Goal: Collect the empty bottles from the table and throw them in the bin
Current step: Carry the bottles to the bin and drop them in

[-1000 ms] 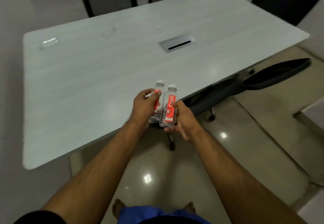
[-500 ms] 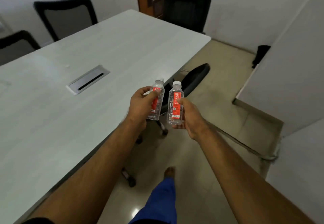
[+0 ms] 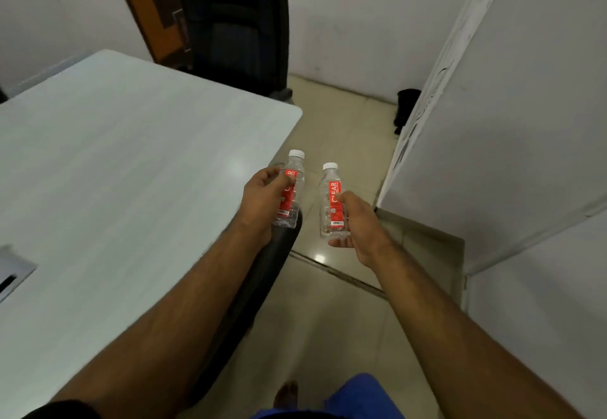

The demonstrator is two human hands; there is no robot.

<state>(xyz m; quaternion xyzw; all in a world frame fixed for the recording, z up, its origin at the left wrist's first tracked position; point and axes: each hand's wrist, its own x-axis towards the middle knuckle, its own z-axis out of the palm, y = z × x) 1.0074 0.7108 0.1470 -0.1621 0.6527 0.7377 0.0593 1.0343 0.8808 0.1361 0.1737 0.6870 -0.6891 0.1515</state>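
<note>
My left hand (image 3: 262,200) grips a small clear plastic bottle (image 3: 292,182) with a white cap and red label, held upright just past the table's right corner. My right hand (image 3: 359,225) holds a second, matching bottle (image 3: 331,202) upright a short gap to the right, over the tiled floor. The two bottles do not touch. The pale grey table (image 3: 115,172) fills the left of the view. No bin is visible.
A black office chair (image 3: 262,274) sits tucked under the table's near edge, below my left forearm. White walls (image 3: 492,123) close in on the right. A dark doorway (image 3: 236,24) with a wooden frame lies ahead. A small black object (image 3: 405,106) rests by the far wall.
The view has swung right, away from the table toward the doorway and walls. Both hands still hold their bottles, which have drifted further apart.
</note>
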